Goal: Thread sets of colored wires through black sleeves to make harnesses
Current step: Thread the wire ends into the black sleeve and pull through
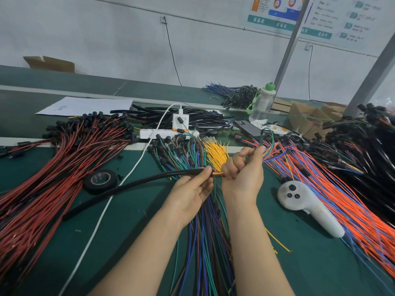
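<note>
My left hand [193, 189] pinches the end of a long black sleeve [128, 184] that curves away to the left over the green table. My right hand [243, 169] grips a small set of colored wires [218, 173] whose ends sit right at the sleeve's mouth. The same fist holds a green and blue wire [262, 137] that rises up and back from it. Under both hands lies a pile of green, blue and brown wires [205, 242]. A bundle of yellow wires [215, 152] lies just behind the hands.
Red and black wires [53, 184] fill the left, orange and blue wires [342, 206] the right. A black tape roll [100, 180], a white cable [119, 189], a white controller [310, 208], a power strip [166, 132], a phone [248, 127], spare black sleeves [162, 116] and a bottle [261, 103] lie around.
</note>
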Tool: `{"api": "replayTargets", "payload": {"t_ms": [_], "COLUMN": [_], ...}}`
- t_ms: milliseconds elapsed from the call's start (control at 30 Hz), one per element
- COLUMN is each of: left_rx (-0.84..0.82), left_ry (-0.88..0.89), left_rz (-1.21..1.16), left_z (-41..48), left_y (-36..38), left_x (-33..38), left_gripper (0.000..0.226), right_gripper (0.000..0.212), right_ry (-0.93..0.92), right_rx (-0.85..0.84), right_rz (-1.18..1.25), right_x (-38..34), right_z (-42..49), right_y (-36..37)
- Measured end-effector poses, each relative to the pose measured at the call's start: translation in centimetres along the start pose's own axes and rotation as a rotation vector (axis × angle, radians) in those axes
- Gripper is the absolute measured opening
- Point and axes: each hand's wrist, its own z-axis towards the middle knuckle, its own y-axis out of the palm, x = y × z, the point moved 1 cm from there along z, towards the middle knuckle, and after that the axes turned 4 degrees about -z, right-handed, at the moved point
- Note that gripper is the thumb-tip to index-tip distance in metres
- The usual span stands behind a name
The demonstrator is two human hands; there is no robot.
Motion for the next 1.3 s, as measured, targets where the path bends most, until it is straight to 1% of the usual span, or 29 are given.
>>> {"api": "replayTargets", "payload": {"t_ms": [100,200,333,467,567,633,867,1000,1067,1167,1233,1300], "left_rx": [-0.021,-0.056,-0.108,-0.106,-0.096,-0.092,-0.079,-0.084,-0.102,-0.129,-0.094,-0.065], "left_ry": [0.027,0.068,0.048,0.047,0.064,0.075,0.122,0.14,0.131,0.105,0.135,0.2], "left_rz": [-0.022,0.014,0.075,-0.014,-0.086,-0.095,-0.107,-0.028,0.061,0.125,0.155,0.166], "left_z": [0.0,0.0,0.0,0.2,0.5,0.6,0.6,0.4,0.2,-0.2,-0.2,-0.1], "left_y": [0.0,-0.1,-0.3,-0.3,-0.5,-0.6,-0.6,-0.6,-0.4,0.0,0.3,0.5], "left_x": [0.1,0.0,-0.4,-0.4,-0.2,-0.2,-0.3,-0.2,-0.3,-0.7,-0.9,-0.9], "left_gripper": [0.006,0.007,0.004,0.006,0.019,0.023,0.018,0.006,0.006,0.008,0.006,0.008], "right_gripper": [0.049,0.049,0.049,0.048,0.047,0.048,0.049,0.049,0.048,0.048,0.049,0.052], "right_ry": [0.029,0.04,0.055,0.082,0.083,0.082,0.079,0.07,0.055,0.026,0.027,0.029], "right_rx": [-0.002,-0.001,0.011,0.008,0.005,0.009,0.01,0.004,0.019,0.042,0.052,0.071], "right_rz": [0.023,0.054,0.083,0.12,0.127,0.123,0.123,0.102,0.112,0.133,0.137,0.105], "right_x": [0.0,0.1,0.0,-0.1,-0.1,-0.1,0.1,0.2,0.1,-0.1,0.1,0.6], "right_z": [0.1,0.2,0.1,0.2,0.2,0.2,0.2,0.2,0.2,0.2,0.2,0.2], "right_y": [-0.1,-0.1,-0.2,-0.2,-0.2,-0.2,-0.1,-0.1,-0.1,-0.3,-0.2,0.0]}}
